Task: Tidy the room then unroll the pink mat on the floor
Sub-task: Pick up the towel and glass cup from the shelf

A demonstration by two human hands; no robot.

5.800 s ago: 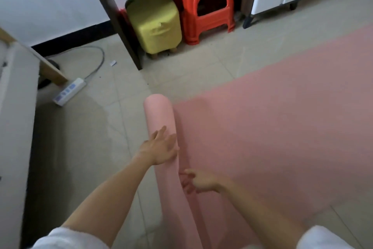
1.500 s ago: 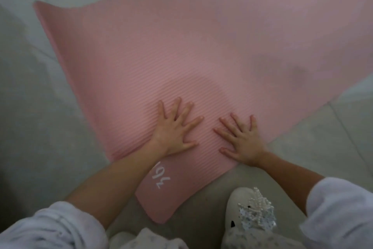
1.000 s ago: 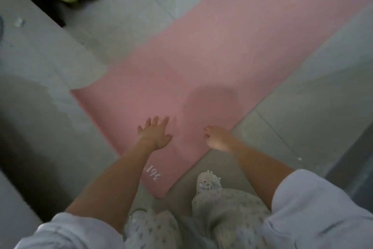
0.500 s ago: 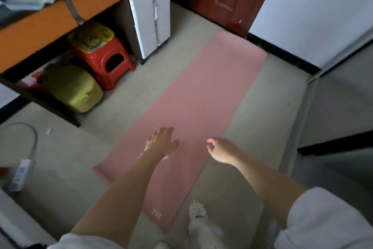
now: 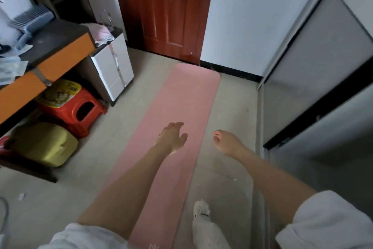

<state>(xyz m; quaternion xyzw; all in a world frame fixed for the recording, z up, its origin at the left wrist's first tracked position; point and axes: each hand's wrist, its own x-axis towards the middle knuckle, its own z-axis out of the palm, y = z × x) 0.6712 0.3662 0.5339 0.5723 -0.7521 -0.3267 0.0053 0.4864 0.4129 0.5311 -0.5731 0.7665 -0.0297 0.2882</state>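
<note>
Pink mat (image 5: 181, 111) lies flat – fully unrolled – on the tiled floor (image 5: 232, 107)

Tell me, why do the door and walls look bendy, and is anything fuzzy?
Head view: the wide lens bows the door and wardrobe edges near the frame sides; the yellow stool at the left looks smeared, and the left hand is slightly soft; soft daylight, no glare on the pink mat.
</note>
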